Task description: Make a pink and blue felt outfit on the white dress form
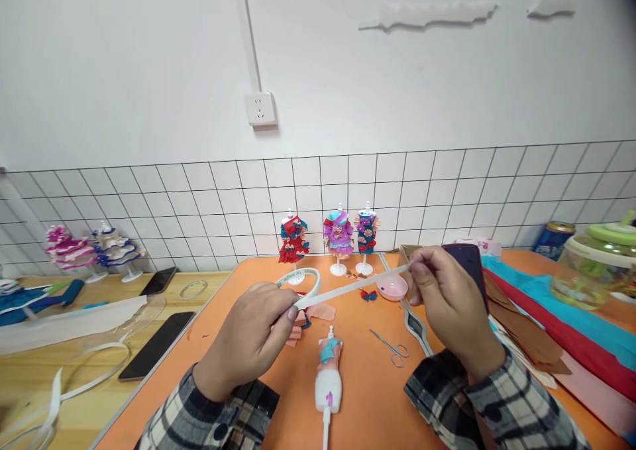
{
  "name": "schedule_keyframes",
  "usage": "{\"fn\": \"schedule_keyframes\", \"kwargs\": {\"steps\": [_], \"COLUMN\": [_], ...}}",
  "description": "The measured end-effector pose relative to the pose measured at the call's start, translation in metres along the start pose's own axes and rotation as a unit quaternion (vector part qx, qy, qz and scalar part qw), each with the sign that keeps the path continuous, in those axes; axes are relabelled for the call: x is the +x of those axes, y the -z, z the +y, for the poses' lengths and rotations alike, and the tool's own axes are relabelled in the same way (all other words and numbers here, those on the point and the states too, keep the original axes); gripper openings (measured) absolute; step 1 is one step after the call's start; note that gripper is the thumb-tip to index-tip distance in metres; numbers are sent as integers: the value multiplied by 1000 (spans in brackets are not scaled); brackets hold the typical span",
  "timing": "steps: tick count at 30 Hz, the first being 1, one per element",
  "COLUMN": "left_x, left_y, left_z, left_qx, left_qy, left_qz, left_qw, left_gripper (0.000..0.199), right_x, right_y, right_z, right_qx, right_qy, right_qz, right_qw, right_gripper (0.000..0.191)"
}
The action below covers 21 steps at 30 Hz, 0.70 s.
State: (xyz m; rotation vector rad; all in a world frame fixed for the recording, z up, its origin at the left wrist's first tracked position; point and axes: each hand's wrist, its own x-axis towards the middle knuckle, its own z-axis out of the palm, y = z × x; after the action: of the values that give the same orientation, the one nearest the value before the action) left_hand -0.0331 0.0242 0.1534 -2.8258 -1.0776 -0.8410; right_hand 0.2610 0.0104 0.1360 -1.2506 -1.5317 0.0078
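My left hand (253, 331) is closed on a roll of white tape (312, 279), fingers wrapped at its lower edge. A strip of tape (358, 287) runs taut from the roll to my right hand (442, 297), whose thumb and finger pinch its free end. Below the strip lies a small white mannequin (328, 384) on a stand, with turquoise and peach cloth on its chest. Small scissors (392, 349) rest to its right. Peach fabric pieces (320, 312) sit partly hidden behind my left hand.
Three dressed mini mannequins (340, 234) stand against the tiled wall. A pink bowl (392, 287) is behind the scissors. Coloured fabric strips (561, 324) and a clear jar with a green lid (586, 264) occupy the right. On the wooden table at left lies a dark phone (156, 345).
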Motion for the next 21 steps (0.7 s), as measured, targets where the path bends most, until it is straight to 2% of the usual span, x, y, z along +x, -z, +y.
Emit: {"fn": "schedule_keyframes", "kwargs": {"steps": [1,3,5,7,9,10,11,14,17,21], "left_x": [0,2,3,3,4,4,3,3,2,3], "left_y": [-1,-3,-4,-5,-6,-7,-7,-11,-15,-18], "left_z": [2,5,9,13,18,19,21,22,19,15], "left_qx": [8,27,44,55,65,71,79,113,144,165], "left_qy": [-1,-10,-25,-37,-39,-38,-35,-21,-8,-8], "left_qz": [-2,-10,-15,-21,-23,-23,-23,-20,-15,-7], "left_qw": [1000,1000,999,998,997,997,996,993,990,986], "left_gripper": [28,28,27,27,28,28,28,28,27,24], "right_x": [1,1,-4,-14,-27,-34,-40,-54,-57,-51], "right_y": [0,-2,-9,-22,-40,-50,-59,-77,-78,-68], "right_z": [0,-6,-17,-30,-40,-43,-45,-47,-50,-55], "right_qx": [-28,-78,-90,-59,-30,-23,-19,-26,-37,-13], "right_qy": [2,27,97,191,247,245,235,206,189,129], "right_qz": [26,89,92,-3,-107,-129,-126,-58,-27,-58], "right_qw": [999,993,987,980,963,961,963,976,981,990], "right_gripper": [21,38,55,61,56,49,41,34,26,11]}}
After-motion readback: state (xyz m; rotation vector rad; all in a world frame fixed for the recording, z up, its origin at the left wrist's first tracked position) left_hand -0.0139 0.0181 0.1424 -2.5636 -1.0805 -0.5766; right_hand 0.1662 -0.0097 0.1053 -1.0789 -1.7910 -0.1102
